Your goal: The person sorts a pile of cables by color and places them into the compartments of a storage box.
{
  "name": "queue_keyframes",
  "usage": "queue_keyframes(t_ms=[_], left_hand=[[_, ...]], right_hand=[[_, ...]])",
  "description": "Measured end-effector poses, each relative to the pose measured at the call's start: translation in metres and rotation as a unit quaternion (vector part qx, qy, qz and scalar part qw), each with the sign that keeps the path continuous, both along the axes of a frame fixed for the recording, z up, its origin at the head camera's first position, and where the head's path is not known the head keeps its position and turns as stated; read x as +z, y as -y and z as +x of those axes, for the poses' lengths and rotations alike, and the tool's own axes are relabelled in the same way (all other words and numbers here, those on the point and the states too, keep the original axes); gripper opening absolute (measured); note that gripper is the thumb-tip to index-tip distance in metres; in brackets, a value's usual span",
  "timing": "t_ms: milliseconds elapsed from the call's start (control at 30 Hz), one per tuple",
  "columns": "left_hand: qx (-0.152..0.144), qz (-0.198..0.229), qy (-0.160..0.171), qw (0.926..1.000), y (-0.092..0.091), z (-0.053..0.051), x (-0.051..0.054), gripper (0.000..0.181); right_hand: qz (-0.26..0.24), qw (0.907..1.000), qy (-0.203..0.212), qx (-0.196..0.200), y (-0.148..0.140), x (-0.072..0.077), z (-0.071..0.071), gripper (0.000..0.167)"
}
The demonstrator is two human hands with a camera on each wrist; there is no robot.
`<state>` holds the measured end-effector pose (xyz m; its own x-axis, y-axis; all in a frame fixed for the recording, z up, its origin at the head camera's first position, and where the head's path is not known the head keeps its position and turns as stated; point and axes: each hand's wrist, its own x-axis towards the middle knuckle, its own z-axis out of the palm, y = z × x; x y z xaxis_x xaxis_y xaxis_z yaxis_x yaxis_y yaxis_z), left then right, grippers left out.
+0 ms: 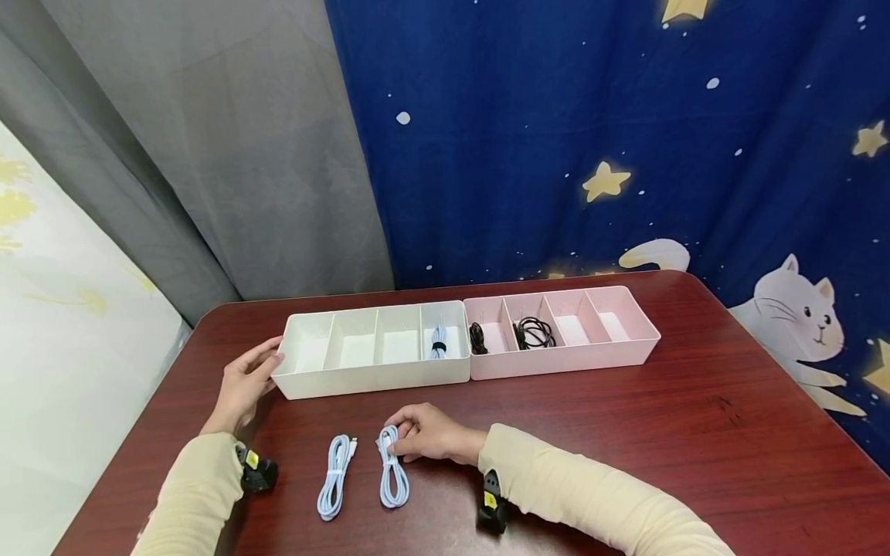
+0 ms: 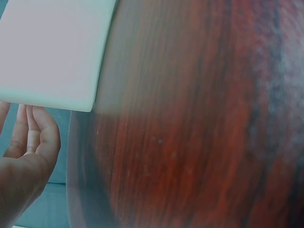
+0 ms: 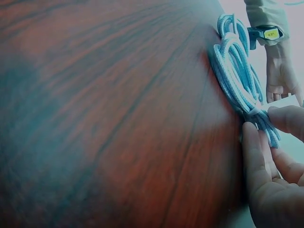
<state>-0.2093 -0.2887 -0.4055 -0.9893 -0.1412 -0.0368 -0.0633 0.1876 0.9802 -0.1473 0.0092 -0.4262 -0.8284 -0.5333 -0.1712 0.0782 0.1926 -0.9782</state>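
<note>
My left hand point(image 1: 245, 386) touches the left end of the white divided box point(image 1: 375, 378), thumb near the rim; in the left wrist view the fingers of the hand point(image 2: 35, 147) lie against the box's end point(image 2: 52, 52). With my right hand point(image 1: 434, 434) I pinch the upper end of a light blue coiled cable point(image 1: 395, 483), which lies on the table. The right wrist view shows thumb and fingers of the hand point(image 3: 278, 175) on either side of the coil point(image 3: 237, 76). Another light blue coil point(image 1: 335, 475) lies just to its left, untouched.
A pink divided box point(image 1: 563, 357) adjoins the white box's right end. It holds black cables point(image 1: 535, 332) in its two left compartments. A light blue cable point(image 1: 439, 340) with a black tie sits in the white box's rightmost compartment. Curtains point(image 1: 487, 154) hang behind the table point(image 1: 695, 432).
</note>
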Motion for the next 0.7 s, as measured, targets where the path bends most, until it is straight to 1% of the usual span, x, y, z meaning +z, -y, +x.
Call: queue_keyframes(t_ms=[100, 333, 500, 700], left_hand=[[-0.001, -0.010, 0.000, 1.0000, 0.0000, 0.0006, 0.0014, 0.049], [-0.001, -0.010, 0.004, 0.9999, -0.0008, 0.0006, 0.0029, 0.050], [-0.001, -0.015, 0.004, 0.9999, -0.0004, 0.0004, 0.0025, 0.051], [0.001, -0.017, 0.003, 0.9999, -0.0001, 0.0006, 0.0021, 0.052]], right_hand=[[-0.003, 1.0000, 0.001, 0.002, -0.0005, 0.0014, 0.0001, 0.025], [-0.012, 0.9999, 0.001, 0.008, -0.0025, 0.0042, 0.0012, 0.025], [-0.033, 0.9993, 0.017, 0.008, -0.0032, 0.0044, 0.0017, 0.025], [-0.047, 0.9981, 0.039, 0.009, -0.0035, 0.0054, 0.0009, 0.027]])
